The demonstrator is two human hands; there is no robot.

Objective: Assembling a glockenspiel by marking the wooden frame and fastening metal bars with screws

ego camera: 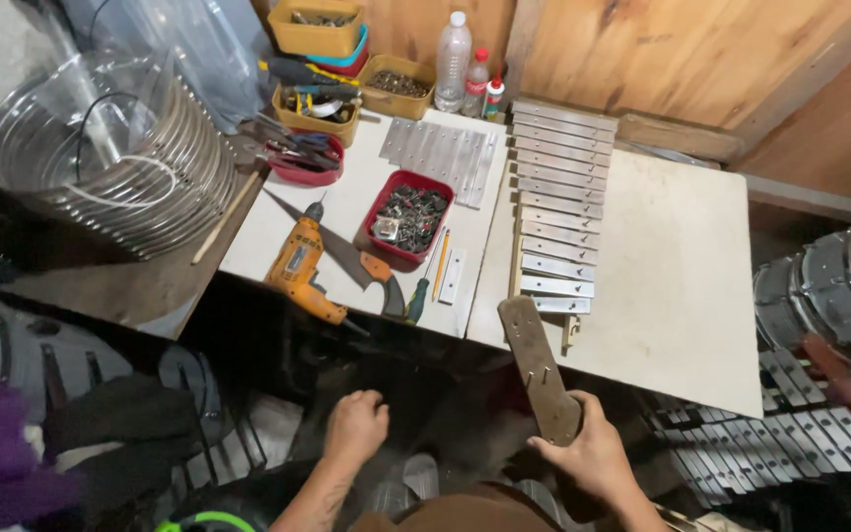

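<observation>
Below the front edge of the counter (682,296), your right hand (593,458) is clenched around the lower end of a flat brown wooden paddle (536,366), which tilts up and away so that its rounded top overlaps the counter's edge. Your left hand (355,426) hangs free beside it, fingers curled loosely into a near fist, holding nothing and touching nothing. Just beyond the paddle's top lies a row of metal bars (556,207) laid side by side like a ladder. To the left of them sit a red tray of small hardware (408,215), a handsaw (342,251), an orange drill (299,268) and a screwdriver (418,296).
</observation>
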